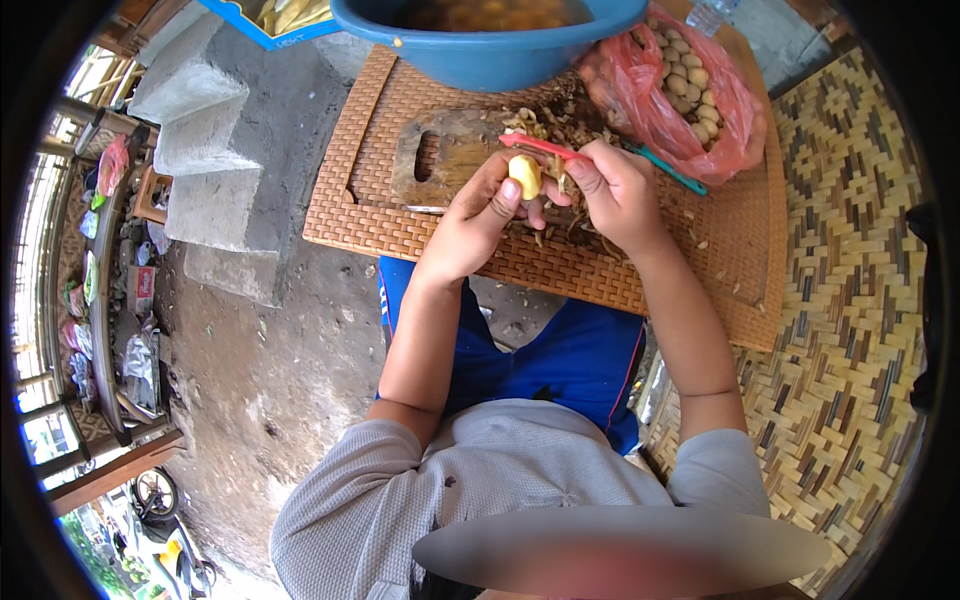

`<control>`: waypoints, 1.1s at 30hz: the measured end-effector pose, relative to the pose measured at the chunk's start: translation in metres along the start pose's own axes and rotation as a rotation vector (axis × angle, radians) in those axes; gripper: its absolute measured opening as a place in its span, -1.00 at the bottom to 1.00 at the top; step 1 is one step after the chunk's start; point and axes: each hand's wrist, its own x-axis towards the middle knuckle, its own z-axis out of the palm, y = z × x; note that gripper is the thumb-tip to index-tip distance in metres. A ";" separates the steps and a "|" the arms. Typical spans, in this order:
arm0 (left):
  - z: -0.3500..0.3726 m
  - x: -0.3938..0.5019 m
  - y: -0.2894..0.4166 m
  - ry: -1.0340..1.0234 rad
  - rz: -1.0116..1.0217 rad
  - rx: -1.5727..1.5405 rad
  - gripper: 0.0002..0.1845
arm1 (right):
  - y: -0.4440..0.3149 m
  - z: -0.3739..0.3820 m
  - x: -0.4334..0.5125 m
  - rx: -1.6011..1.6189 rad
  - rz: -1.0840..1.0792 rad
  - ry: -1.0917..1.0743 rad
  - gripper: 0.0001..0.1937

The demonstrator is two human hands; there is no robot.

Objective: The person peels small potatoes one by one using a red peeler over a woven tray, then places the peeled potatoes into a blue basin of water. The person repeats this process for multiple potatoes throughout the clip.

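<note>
My left hand (480, 214) grips a small pale-yellow peeled potato (525, 178) between thumb and fingers. In my right hand (619, 191) is a red-handled peeler (541, 145), its red end pointing left just above the potato; its blade is hard to make out. A strip of peel hangs near the right fingertips. Beneath both hands lies a worn wooden cutting board (465, 146) with a slot handle at its left end. Brown peelings (574, 120) are heaped over its right side and onto the woven-pattern table (375, 217).
A blue basin (487, 56) with potatoes in murky water stands at the table's far side. Right of it sits a red plastic bag (720, 154) of small potatoes (686, 79). A teal-handled tool (679, 172) lies beside the bag. Concrete steps (217, 150) rise at left; a woven bamboo wall (840, 247) borders the right.
</note>
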 end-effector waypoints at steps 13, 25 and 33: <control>-0.011 0.001 -0.007 -0.004 -0.055 -0.260 -0.40 | 0.002 -0.001 0.000 -0.034 -0.031 0.042 -0.67; -0.024 0.007 -0.025 0.055 -0.101 -0.822 -0.59 | 0.004 -0.002 0.000 -0.062 -0.010 0.035 -0.66; -0.019 0.011 -0.018 0.076 -0.111 -0.756 -0.49 | 0.001 0.001 -0.002 -0.076 -0.013 -0.031 -0.63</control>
